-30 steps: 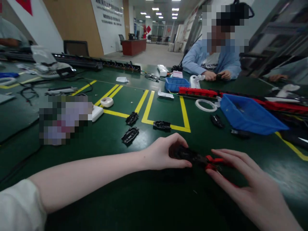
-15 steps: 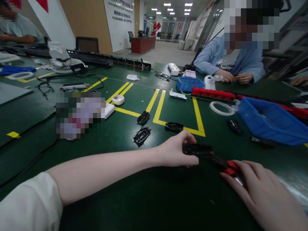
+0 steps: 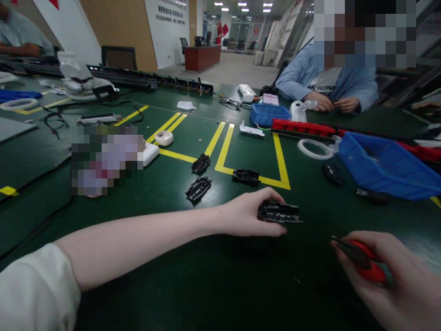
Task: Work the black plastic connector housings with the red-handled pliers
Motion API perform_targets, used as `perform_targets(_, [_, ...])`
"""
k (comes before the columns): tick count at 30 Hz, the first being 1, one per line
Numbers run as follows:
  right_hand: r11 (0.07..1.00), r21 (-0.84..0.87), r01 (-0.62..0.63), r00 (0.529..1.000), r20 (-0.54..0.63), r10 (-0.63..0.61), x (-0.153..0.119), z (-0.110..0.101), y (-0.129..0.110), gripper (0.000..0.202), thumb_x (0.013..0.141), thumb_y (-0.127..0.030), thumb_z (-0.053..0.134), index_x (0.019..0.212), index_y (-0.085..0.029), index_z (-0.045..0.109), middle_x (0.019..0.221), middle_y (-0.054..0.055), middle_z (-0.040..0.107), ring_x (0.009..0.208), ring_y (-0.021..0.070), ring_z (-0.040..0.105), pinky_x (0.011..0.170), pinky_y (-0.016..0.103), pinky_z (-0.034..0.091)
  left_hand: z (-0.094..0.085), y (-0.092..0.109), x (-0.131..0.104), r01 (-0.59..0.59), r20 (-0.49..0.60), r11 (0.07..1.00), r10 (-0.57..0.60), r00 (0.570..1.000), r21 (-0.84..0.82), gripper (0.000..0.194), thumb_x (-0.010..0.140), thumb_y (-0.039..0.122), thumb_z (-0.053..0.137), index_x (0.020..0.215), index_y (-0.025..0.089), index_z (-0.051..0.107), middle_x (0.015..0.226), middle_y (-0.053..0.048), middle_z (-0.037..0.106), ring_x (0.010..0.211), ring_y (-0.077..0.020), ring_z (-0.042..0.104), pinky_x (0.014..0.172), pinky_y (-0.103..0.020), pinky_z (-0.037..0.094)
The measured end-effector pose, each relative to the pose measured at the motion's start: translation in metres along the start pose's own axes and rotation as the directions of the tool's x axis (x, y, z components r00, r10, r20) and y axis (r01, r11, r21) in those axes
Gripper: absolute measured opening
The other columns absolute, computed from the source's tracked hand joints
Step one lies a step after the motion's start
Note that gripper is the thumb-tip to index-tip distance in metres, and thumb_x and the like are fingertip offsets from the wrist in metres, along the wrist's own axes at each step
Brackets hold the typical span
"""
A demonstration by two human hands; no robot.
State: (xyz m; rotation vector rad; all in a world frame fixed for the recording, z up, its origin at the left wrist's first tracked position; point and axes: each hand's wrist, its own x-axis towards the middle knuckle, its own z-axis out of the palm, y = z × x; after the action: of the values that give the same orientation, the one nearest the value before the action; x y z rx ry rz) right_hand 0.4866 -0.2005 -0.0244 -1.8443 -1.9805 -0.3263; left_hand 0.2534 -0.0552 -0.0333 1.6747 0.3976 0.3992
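My left hand (image 3: 253, 214) grips a black plastic part (image 3: 279, 213) between thumb and fingers, its ribbed hollow side showing. To the right, my right hand (image 3: 389, 271) is closed around red-handled pliers (image 3: 367, 262), whose dark jaws point up and left, apart from the part. Just beyond my left hand, a similar black part (image 3: 245, 176) lies on the yellow tape line. Two more, a nearer black piece (image 3: 199, 190) and a farther black piece (image 3: 201, 163), rest on the green table to its left.
A blue bin (image 3: 389, 170) stands at right, with black parts (image 3: 332, 174) before it and a white ring (image 3: 315, 149) beside it. Behind lie a red strip (image 3: 303, 128) and a small blue tray (image 3: 269, 115). A co-worker in a blue shirt (image 3: 292, 78) sits opposite.
The pliers in my right hand have drawn away from the black part, to the right and nearer me. My left hand still holds the part, now turned to show its inside.
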Motion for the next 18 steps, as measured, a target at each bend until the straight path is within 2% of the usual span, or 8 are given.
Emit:
perform_targets(4, [0.993, 0.056, 0.103, 0.994, 0.017, -0.104, -0.004, 0.006, 0.011, 0.017, 0.088, -0.041, 0.053, 0.101, -0.030, 0.054, 0.093, 0.010, 0.063, 0.074, 0.0288, 0.064, 0.056, 0.042, 0.049, 0.003, -0.001, 0.001, -0.071, 0.040, 0.997, 0.070, 0.997, 0.033, 0.035, 0.082, 0.029, 0.075, 0.109, 0.015, 0.058, 0.101, -0.004, 0.065, 0.094, -0.0188, 0.064, 0.082, -0.030, 0.050])
perform_targets(8, [0.981, 0.104, 0.161, 0.987, -0.013, -0.161, 0.000, 0.013, 0.018, 0.016, 0.086, -0.027, 0.058, 0.102, -0.027, 0.057, 0.097, 0.008, 0.063, 0.080, 0.0257, 0.065, 0.064, 0.038, 0.052, 0.008, -0.001, 0.000, -0.137, 0.061, 0.986, 0.131, 0.990, 0.100, 0.035, 0.081, 0.027, 0.076, 0.109, 0.014, 0.060, 0.100, -0.005, 0.067, 0.091, -0.0181, 0.065, 0.079, -0.029, 0.051])
perform_targets(13, [0.981, 0.146, 0.126, 0.992, -0.013, -0.125, 0.005, 0.020, 0.017, 0.019, 0.085, -0.025, 0.059, 0.104, -0.022, 0.060, 0.101, 0.008, 0.062, 0.084, 0.0245, 0.064, 0.067, 0.037, 0.054, 0.014, 0.002, -0.003, -0.182, 0.072, 0.968, 0.172, 0.982, 0.170, 0.032, 0.082, 0.023, 0.074, 0.110, 0.014, 0.062, 0.101, -0.005, 0.069, 0.090, -0.0176, 0.066, 0.080, -0.029, 0.051])
perform_targets(18, [0.982, 0.088, 0.167, 0.985, 0.027, -0.170, 0.005, 0.010, 0.013, 0.012, 0.080, -0.020, 0.059, 0.092, -0.020, 0.058, 0.090, 0.008, 0.065, 0.084, 0.0267, 0.063, 0.068, 0.041, 0.053, 0.016, 0.001, -0.003, -0.188, 0.095, 0.949, 0.169, 0.981, 0.254, 0.034, 0.081, 0.026, 0.075, 0.111, 0.014, 0.063, 0.098, -0.005, 0.070, 0.085, -0.0162, 0.066, 0.074, -0.026, 0.051])
